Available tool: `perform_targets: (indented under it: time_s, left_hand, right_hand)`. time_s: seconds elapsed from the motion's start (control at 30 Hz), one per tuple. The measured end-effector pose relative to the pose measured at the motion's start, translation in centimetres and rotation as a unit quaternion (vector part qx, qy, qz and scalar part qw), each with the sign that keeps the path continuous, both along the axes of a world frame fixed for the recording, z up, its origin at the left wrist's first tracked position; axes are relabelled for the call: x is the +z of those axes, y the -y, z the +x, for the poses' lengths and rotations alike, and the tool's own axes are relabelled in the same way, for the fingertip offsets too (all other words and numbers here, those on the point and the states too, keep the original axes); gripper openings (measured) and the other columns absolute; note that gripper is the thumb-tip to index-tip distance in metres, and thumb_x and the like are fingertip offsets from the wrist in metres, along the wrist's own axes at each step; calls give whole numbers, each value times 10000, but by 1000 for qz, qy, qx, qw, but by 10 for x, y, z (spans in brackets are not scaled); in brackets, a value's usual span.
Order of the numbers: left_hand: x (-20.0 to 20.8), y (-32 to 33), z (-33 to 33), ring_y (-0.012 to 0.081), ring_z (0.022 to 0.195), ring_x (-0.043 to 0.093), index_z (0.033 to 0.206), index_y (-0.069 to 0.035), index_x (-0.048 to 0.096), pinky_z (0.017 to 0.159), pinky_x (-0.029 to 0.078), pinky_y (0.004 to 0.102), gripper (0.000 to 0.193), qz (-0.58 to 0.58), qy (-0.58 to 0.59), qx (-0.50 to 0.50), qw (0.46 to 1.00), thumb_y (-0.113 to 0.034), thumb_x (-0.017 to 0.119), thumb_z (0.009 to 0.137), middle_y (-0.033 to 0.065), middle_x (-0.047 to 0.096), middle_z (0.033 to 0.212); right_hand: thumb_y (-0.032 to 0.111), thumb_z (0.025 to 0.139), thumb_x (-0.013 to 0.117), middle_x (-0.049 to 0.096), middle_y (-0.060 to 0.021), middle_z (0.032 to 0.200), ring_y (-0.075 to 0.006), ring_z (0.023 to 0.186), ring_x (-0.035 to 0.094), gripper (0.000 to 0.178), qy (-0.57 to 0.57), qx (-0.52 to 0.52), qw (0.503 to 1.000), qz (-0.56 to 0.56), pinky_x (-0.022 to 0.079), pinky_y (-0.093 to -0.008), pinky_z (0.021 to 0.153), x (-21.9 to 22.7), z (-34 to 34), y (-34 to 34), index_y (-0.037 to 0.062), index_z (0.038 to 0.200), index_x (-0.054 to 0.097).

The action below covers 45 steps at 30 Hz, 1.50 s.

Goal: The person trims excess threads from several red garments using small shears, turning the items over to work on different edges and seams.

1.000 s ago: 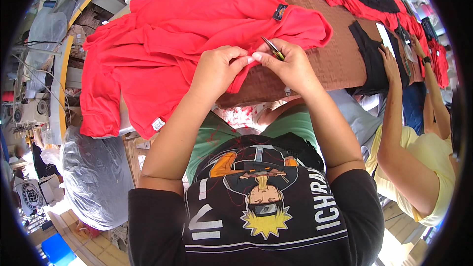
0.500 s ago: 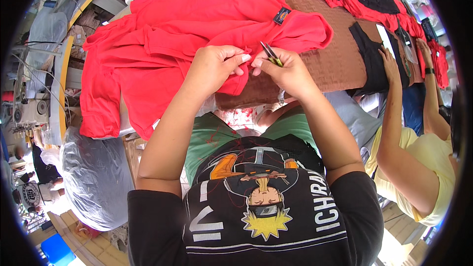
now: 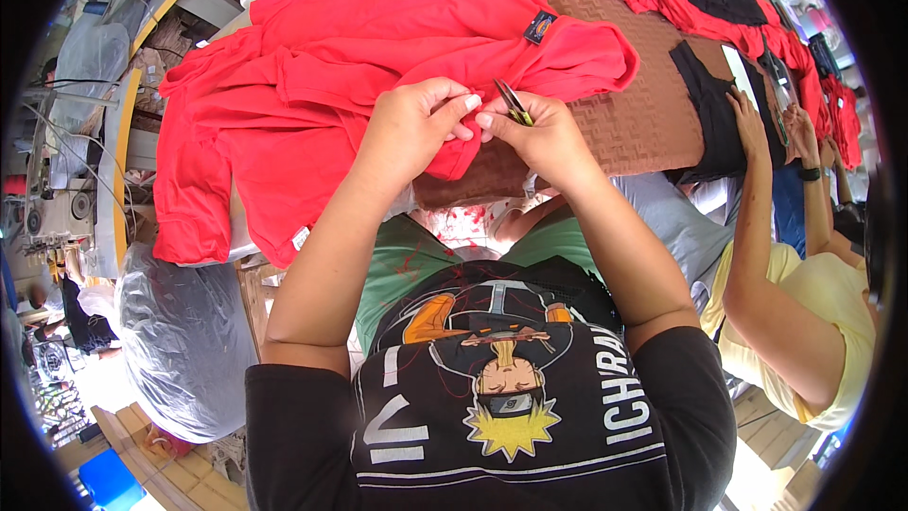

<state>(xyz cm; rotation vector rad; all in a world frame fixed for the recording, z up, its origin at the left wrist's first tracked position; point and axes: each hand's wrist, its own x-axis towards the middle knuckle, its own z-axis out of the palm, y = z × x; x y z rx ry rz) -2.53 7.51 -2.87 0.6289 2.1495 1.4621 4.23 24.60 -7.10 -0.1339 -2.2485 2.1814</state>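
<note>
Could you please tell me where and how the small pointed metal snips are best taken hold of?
Probably by the yellow-green lower part of the small pointed metal snips, coming from the lower right, where the bare right hand holds them: the narrow blades slant up and left, away from the palm, which should keep gripping fingers off the tips.
</note>
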Motion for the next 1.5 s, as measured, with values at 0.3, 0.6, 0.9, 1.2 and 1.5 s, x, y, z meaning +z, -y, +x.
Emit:
perform_targets:
  time_s: [0.3,0.6,0.9,1.2,1.5]
  left_hand:
    - [-7,2,2,147,838,687,1102,-2,674,762,535,269,258,-26,-104,-61,992,-46,663,848,114,713,937]
    - [-1,-4,9,97,724,671,962,0,681,659,522,254,124,-74,-94,-17,993,-99,643,898,73,706,785]
    - [0,-2,6,103,721,666,925,17,637,668,532,249,182,-54,-87,-5,995,-165,626,933,78,688,761]
    - [7,-2,11,151,712,679,948,12,644,661,534,284,208,-42,-118,-20,992,-195,640,921,110,693,771]
    - [6,-2,12,306,668,669,932,-6,645,594,506,371,220,-41,-191,-27,980,-224,648,901,179,659,722]
  right_hand:
    - [144,921,629,636,-5,766,-64,740,549,123,-23,16,999,24,439,-235,688,2,2,-7,26,889,644]
    - [164,936,621,596,30,839,-46,769,519,150,48,51,997,-13,429,-213,724,36,4,-14,26,990,645]
    - [186,882,684,664,-83,915,-130,886,613,259,-108,59,979,160,478,-301,818,32,13,-37,5,1059,633]
    - [136,840,720,671,-102,901,-166,850,638,212,-95,103,976,169,490,-296,786,37,17,-36,-11,981,659]
    - [76,844,725,605,-10,896,-69,823,536,214,-82,141,963,216,433,-236,729,51,17,-33,-1,1031,655]
